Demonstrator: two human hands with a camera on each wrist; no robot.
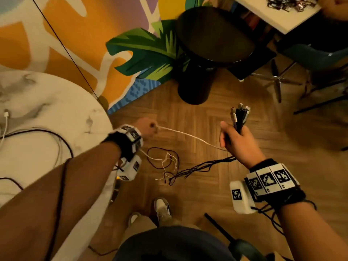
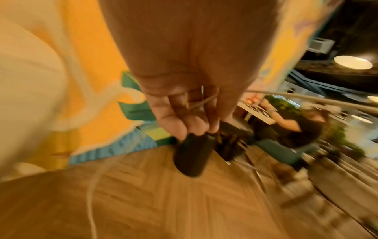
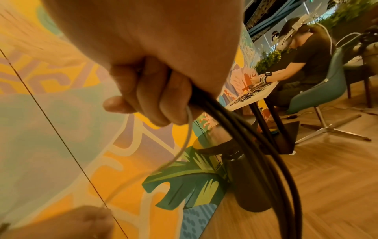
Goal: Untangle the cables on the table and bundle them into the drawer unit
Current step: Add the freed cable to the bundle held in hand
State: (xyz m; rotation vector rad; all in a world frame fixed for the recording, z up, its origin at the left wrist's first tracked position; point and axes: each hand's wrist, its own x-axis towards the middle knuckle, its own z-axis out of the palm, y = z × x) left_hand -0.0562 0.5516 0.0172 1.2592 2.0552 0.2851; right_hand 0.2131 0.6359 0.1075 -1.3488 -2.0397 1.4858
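Note:
My right hand [image 1: 237, 141] grips a bundle of cables [image 1: 240, 117] upright, plug ends sticking out above the fist; in the right wrist view the black cables [image 3: 255, 145] trail down from the right hand [image 3: 155, 95]. A thin white cable [image 1: 188, 135] stretches taut from that fist to my left hand [image 1: 148, 128], which pinches it in a closed fist; in the left wrist view the left hand [image 2: 188, 113] is blurred, with the white cable [image 2: 306, 98] running off right. Loose cable tails [image 1: 169, 166] hang to the floor between my arms.
A round marble table [image 1: 47, 113] at the left still carries a white cable [image 1: 5, 121] and a black one [image 1: 62, 140]. A black round side table [image 1: 212, 34] stands ahead by the mural wall. A teal chair [image 1: 316, 59] and a seated person [image 3: 306, 53] are at the right.

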